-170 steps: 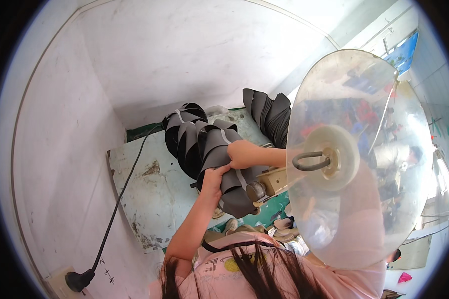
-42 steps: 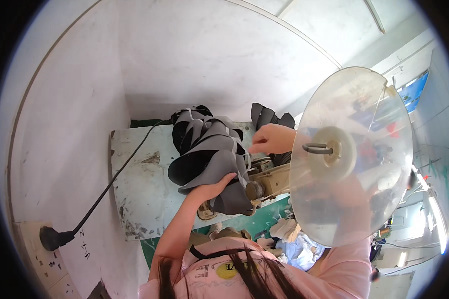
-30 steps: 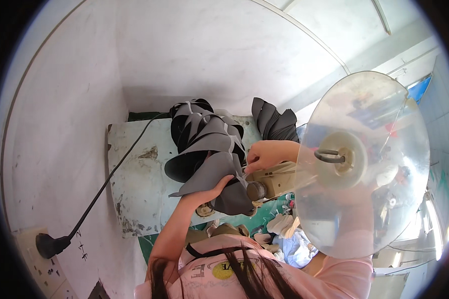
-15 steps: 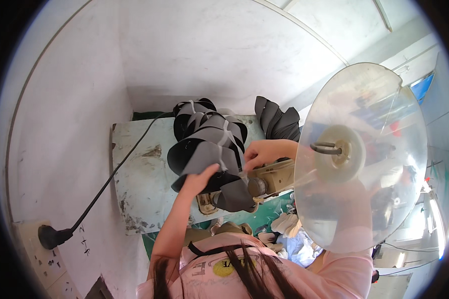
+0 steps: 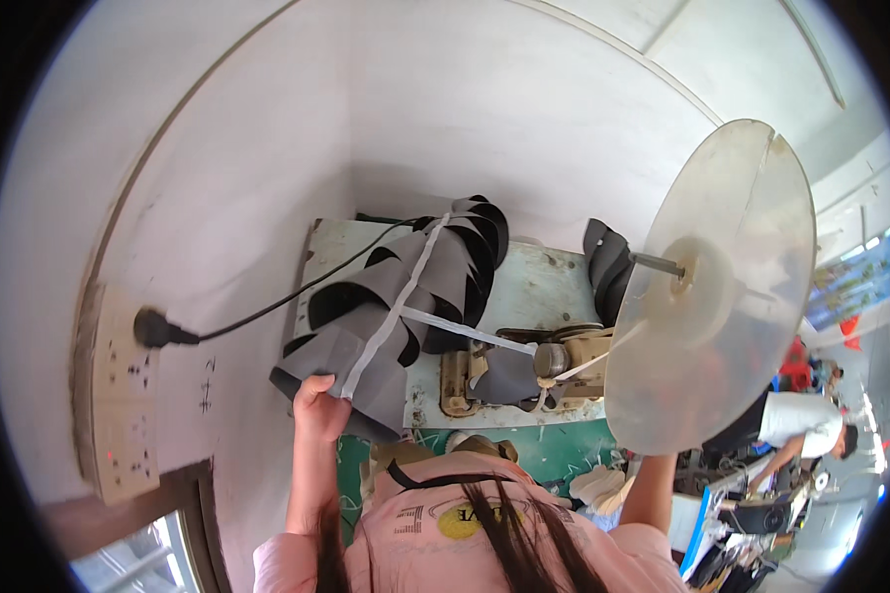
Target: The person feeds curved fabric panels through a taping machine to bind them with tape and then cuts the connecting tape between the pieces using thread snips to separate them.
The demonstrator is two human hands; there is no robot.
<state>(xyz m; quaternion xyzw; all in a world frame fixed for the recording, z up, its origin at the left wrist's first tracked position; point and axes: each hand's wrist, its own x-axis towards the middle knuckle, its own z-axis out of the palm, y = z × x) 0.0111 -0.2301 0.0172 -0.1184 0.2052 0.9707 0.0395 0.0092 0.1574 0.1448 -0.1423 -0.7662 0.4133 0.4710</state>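
A chain of curved grey and black sheet pieces, joined along a white tape, lies over the left of the table. With thumb and fingers, my left hand grips the nearest grey piece beside the tape. A branch of tape runs from the chain to a beige sewing machine, where another grey piece sits at the machine's head end. My right forearm reaches up behind a large translucent disc; the right hand's fingers are hidden there.
More dark curved pieces stand at the back right of the worn table. A black cord crosses from a wall socket panel to the table. Another person bends over a bench at far right.
My left hand has drawn the chain of pieces leftward and nearer, stretching the tape away from the machine. My right hand has left the machine and gone behind the disc. The view has shifted.
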